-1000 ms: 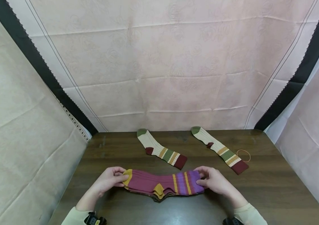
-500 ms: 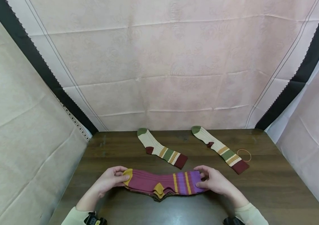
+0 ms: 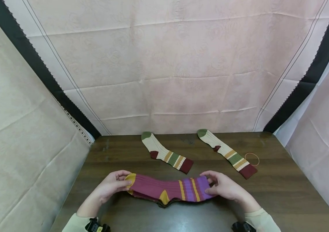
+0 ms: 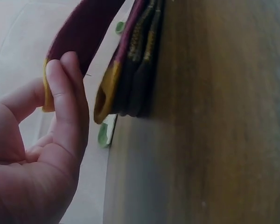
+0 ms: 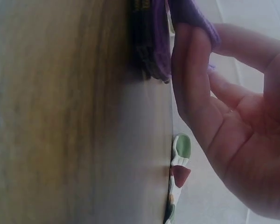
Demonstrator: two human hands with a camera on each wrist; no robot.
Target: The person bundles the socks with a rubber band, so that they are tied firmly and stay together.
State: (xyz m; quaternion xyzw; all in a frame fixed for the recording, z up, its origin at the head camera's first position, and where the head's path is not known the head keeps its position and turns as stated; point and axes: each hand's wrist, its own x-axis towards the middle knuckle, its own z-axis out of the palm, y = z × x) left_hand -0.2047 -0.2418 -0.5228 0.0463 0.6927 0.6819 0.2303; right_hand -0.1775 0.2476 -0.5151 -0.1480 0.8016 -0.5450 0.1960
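Note:
A maroon sock (image 3: 153, 187) with yellow toe and heel and purple stripes is stretched between both hands. My left hand (image 3: 110, 188) pinches its yellow toe, and my right hand (image 3: 225, 187) pinches the purple cuff. In the left wrist view this sock (image 4: 86, 32) is lifted off a pile beneath it. The pile shows another yellow-toed maroon sock (image 4: 109, 88) on top of dark socks (image 4: 140, 79), resting on the table. The right wrist view shows the purple cuff (image 5: 191, 11) between thumb and fingers, apart from the stack's edge.
Two cream socks with green toes and maroon cuffs, a left one (image 3: 164, 154) and a right one (image 3: 225, 153), lie farther back on the wooden table (image 3: 283, 193). A thin rubber band (image 3: 258, 160) lies beside the right one. Pale fabric walls (image 3: 182, 80) enclose the table.
The top maroon sock has come up off the pile, pinched at both ends. My right hand has shifted slightly right, my left slightly left; the cream socks stay put.

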